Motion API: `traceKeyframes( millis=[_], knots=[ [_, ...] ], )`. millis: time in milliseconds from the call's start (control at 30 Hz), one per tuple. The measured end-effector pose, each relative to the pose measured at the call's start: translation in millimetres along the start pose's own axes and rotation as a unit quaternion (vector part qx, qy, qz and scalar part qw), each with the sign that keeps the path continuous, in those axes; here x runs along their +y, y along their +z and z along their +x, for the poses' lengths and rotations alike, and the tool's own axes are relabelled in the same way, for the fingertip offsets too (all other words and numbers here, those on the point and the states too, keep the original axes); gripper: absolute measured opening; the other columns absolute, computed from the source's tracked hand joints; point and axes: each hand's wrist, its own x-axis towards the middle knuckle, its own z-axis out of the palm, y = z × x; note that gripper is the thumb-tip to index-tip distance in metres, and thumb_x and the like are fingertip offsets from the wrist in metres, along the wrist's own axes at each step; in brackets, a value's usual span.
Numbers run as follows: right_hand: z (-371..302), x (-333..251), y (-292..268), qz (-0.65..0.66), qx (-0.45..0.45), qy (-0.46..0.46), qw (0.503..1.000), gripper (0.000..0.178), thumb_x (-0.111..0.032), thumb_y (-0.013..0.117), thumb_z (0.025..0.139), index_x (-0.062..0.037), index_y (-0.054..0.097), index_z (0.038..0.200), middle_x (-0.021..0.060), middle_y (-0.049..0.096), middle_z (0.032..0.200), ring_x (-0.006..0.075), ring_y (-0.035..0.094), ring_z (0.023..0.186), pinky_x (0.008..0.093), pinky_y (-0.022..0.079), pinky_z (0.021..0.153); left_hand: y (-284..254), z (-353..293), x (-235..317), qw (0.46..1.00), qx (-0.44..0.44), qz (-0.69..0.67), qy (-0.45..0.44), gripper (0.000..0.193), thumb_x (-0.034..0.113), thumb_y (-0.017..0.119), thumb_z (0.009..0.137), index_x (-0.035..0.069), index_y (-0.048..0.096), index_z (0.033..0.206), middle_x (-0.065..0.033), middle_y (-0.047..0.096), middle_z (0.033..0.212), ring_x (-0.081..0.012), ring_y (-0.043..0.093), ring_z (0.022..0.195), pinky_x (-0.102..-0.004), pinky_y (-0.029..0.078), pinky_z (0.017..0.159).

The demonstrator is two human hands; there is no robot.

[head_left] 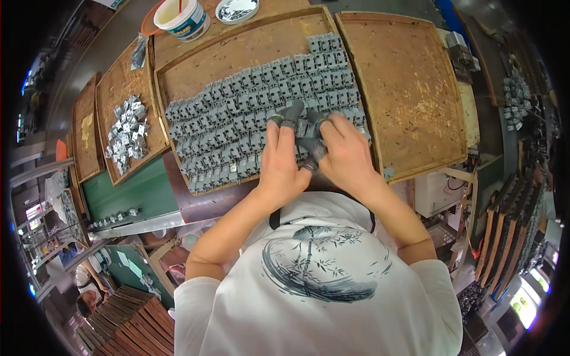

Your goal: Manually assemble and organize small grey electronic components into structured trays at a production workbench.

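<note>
Rows of small grey metal parts (237,107) with dark slots fill much of a shallow wooden tray (184,85) before me. Both hands reach over the near right portion of these rows, their fingertips covered in dark finger sleeves. My left hand (281,165) bends its fingers down, with its thumb toward the other hand. Close beside it, my right hand (349,155) is curled, its thumb and fingers pointing left. Between the fingertips a bit of grey metal shows, and both hands seem closed on it. The fingers hide most of that spot.
Another wooden tray (415,95) adjoins on the right. At left, a tray holds a heap of shiny metal pieces (127,133). A white bucket (183,21) and a patterned dish (236,9) stand at the back. Stacked wooden trays (127,323) lie lower left, near another person (89,296).
</note>
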Motion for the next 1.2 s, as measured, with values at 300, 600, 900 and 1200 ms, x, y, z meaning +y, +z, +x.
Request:
traceKeyframes(
  millis=[300, 600, 900, 1200],
  knots=[
    [-22.7, 20.7, -24.6, 0.37, -0.129, 0.225, 0.892, 0.046, -0.029, 0.075, 0.081, 0.0022, 0.058, 0.11, 0.009, 0.061, 0.094, 0.0129, 0.057, 0.081, 0.0278, 0.047, 0.068, 7.5, 15.1, -1.3, 0.987, -0.068, 0.01, 0.147, 0.065, 0.019, 0.081, 0.066, 0.001, 0.06, 0.125, -0.02, 0.063, 0.123, -0.0357, 0.065, 0.105, -0.0378, 0.053, 0.088],
    [-46.1, 72.6, -70.1, 0.297, -0.067, 0.3, 0.904, 0.032, -0.026, 0.069, 0.086, 0.001, 0.062, 0.102, 0.0102, 0.061, 0.085, 0.015, 0.058, 0.08, 0.0312, 0.047, 0.07, 8.8, 125.1, -10.4, 0.968, -0.048, 0.041, 0.245, 0.028, 0.011, 0.075, 0.068, 0.008, 0.064, 0.093, -0.017, 0.051, 0.096, -0.037, 0.051, 0.098, -0.0431, 0.044, 0.083],
    [-158.3, 108.0, -77.4, -0.232, -0.112, 0.292, 0.921, 0.024, -0.015, 0.063, 0.079, -0.0045, 0.066, 0.1, 0.0143, 0.061, 0.099, 0.0372, 0.051, 0.103, 0.0478, 0.039, 0.089, 13.5, 236.2, -120.6, 0.938, -0.149, -0.195, -0.243, 0.044, -0.003, 0.046, 0.085, -0.004, 0.054, 0.129, -0.011, 0.064, 0.111, -0.0192, 0.063, 0.093, -0.0317, 0.05, 0.081],
    [-172.7, 119.3, -65.6, -0.239, -0.121, 0.311, 0.912, 0.024, -0.011, 0.064, 0.073, -0.0032, 0.06, 0.096, 0.0131, 0.06, 0.103, 0.0341, 0.049, 0.109, 0.0527, 0.029, 0.099, 19.3, 244.7, -121.5, 0.928, -0.262, -0.146, -0.219, 0.038, 0.008, 0.062, 0.083, 0.004, 0.062, 0.121, -0.0043, 0.065, 0.101, -0.0117, 0.058, 0.085, -0.0234, 0.046, 0.072]
  ],
)
